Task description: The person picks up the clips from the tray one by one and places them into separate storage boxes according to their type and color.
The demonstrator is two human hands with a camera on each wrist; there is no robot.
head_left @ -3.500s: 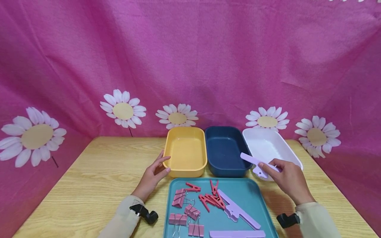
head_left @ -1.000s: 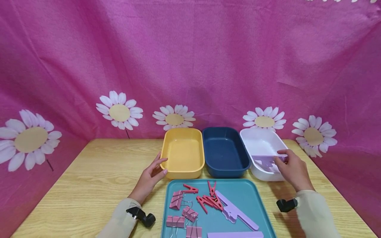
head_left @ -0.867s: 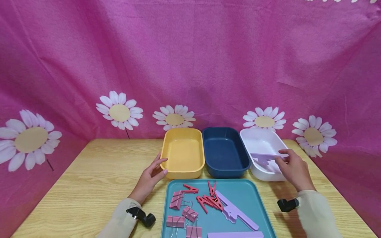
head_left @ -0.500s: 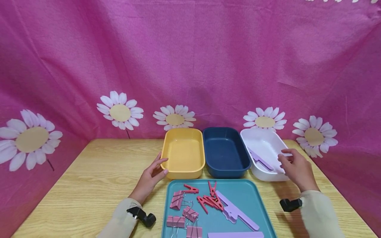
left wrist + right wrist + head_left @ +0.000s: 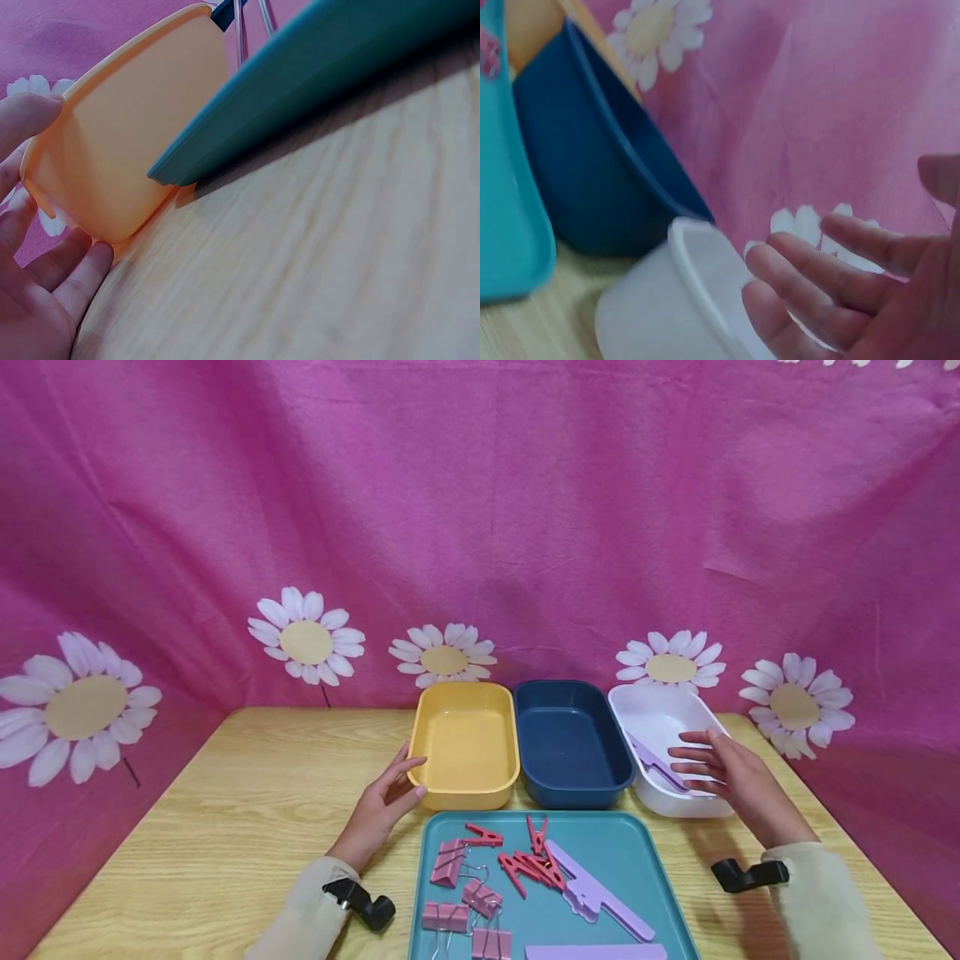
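My left hand (image 5: 381, 806) rests against the left front corner of a yellow bin (image 5: 452, 799), its thumb and fingers lightly touching the rim and side; the left wrist view shows the thumb at the rim and other fingers lower down. Over the right side of a white bin (image 5: 690, 808), my right hand (image 5: 738, 777) hovers with fingers spread and nothing in them. Inside that bin a lilac bag clip (image 5: 660, 767) leans along the left wall. In the right wrist view the palm and fingers are bare beside the white bin (image 5: 652, 311).
A navy bin (image 5: 573, 795) stands between the yellow and white ones. In front, a teal tray (image 5: 637, 852) holds several pink binder clips (image 5: 447, 864), several red clothespins (image 5: 483, 835), a lilac bag clip (image 5: 603, 897) and another lilac piece (image 5: 596, 952) cut off at the frame's lower edge.
My right hand carried a lilac bag clip into the white bin and let go of it. The clip dropped against the left wall, and the fingers spread. My left hand stayed at the yellow bin.
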